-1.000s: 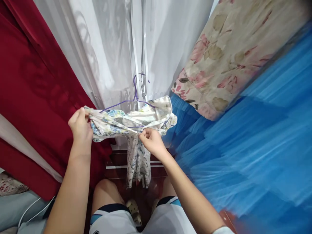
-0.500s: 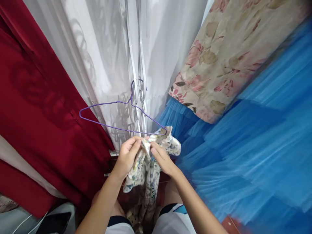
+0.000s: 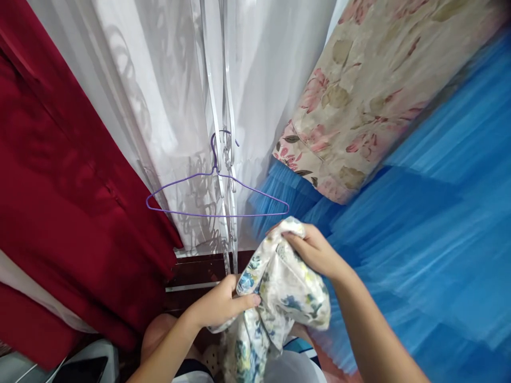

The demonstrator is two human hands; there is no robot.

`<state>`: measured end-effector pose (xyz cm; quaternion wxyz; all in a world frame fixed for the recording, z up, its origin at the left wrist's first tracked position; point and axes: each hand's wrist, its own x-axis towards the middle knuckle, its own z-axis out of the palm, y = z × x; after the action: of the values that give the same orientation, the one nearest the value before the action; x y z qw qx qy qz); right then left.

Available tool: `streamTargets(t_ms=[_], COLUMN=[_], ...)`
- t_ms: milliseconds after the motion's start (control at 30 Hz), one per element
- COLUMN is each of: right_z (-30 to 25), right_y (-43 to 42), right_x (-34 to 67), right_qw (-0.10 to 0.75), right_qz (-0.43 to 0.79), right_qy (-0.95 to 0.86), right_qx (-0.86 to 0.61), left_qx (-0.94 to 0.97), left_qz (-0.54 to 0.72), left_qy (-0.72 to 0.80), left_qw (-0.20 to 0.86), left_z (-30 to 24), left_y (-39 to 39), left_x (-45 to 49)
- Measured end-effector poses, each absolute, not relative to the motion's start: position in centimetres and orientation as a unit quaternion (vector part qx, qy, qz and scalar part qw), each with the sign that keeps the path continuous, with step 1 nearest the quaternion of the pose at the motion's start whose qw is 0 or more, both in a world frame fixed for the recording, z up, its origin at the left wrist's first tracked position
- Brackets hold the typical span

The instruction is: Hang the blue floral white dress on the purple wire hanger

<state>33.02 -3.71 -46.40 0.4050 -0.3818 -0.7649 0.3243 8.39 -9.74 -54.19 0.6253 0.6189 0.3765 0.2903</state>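
Observation:
A white garment with a blue and yellow flower print [image 3: 281,290] hangs bunched between both my hands, in front of my lap. My left hand [image 3: 221,306] grips its lower left side with closed fingers. My right hand [image 3: 313,249] clutches its top edge. Just above, a bare purple wire hanger [image 3: 217,198] hangs by its hook from white straps [image 3: 223,122] in front of a sheer white curtain [image 3: 167,96]. The garment is off the hanger.
A dark red curtain [image 3: 59,159] fills the left. A floral pillow [image 3: 371,90] rests on blue ruffled fabric [image 3: 419,229] at the right. Dark wooden floor [image 3: 195,276] shows below the curtain. My knees and white shorts are at the bottom edge.
The flowered garment went from stretched across the hanger to slid off it; both hands have lowered it toward my lap. The hanger now swings bare.

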Motion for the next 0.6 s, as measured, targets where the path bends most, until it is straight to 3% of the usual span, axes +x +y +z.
streamTargets(t_ms=[167, 300, 433, 600], right_z=[-44.2, -42.9, -43.0, -43.3], right_y=[2.2, 6.5, 7.7, 6.3], right_x=[34.8, 33.4, 31.7, 31.1], right_qw=[0.491, 0.453, 0.372, 0.360], right_qz=[0.239, 0.391, 0.537, 0.605], right_qy=[-0.741, -0.723, -0.684, -0.641], right_qx=[-0.391, -0.347, -0.325, -0.306], left_qx=[0.662, 0.711, 0.787, 0.765], left_qz=[0.353, 0.343, 0.255, 0.188], left_qy=[0.409, 0.525, 0.561, 0.603], left_qw=[0.520, 0.319, -0.010, -0.123], left_z=[-51.7, -49.0, -47.2, -45.1], left_y=[-9.3, -8.5, -6.9, -3.0], left_x=[4.8, -0.5, -8.1, -15.4])
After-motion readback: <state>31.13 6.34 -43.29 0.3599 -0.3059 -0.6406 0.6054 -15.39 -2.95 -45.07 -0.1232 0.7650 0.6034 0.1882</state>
